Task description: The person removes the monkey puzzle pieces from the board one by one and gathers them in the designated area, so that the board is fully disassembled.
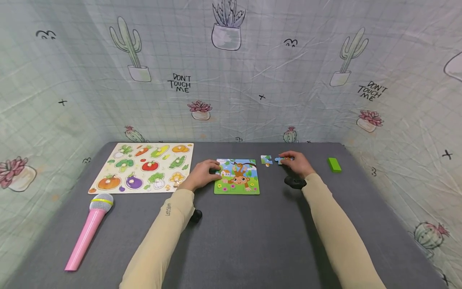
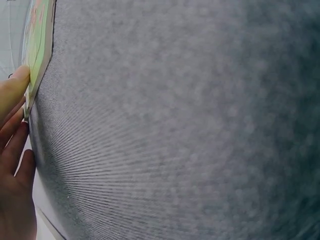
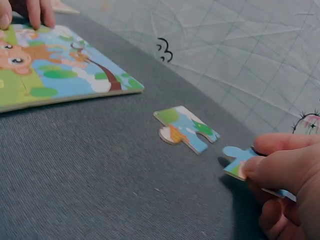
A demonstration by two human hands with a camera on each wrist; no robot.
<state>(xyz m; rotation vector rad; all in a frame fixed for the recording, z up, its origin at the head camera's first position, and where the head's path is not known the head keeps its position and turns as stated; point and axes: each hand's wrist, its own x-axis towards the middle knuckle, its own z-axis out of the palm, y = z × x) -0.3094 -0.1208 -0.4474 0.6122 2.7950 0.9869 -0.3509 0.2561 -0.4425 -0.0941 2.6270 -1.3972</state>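
A square monkey jigsaw puzzle [image 1: 237, 176] lies flat on the table, its picture facing up. At its left edge rests my left hand [image 1: 202, 174], thumb and fingertips touching the border; the left wrist view catches only part of this hand [image 2: 15, 165] and a sliver of the puzzle [image 2: 42, 40]. To the right of the puzzle, my right hand [image 1: 297, 163] pinches a blue jigsaw piece [image 3: 236, 167] between thumb and finger, low over the table. The fingers cover much of that piece. Another loose jigsaw piece [image 3: 182, 127] lies between the puzzle and the right hand.
A vegetable picture board [image 1: 138, 165] lies at the back left. In front of it is a pink toy microphone [image 1: 88, 233]. A green block [image 1: 334, 165] sits at the right. Patterned cloth [image 1: 234, 88] hangs behind the grey table [image 1: 249, 241] and along its sides.
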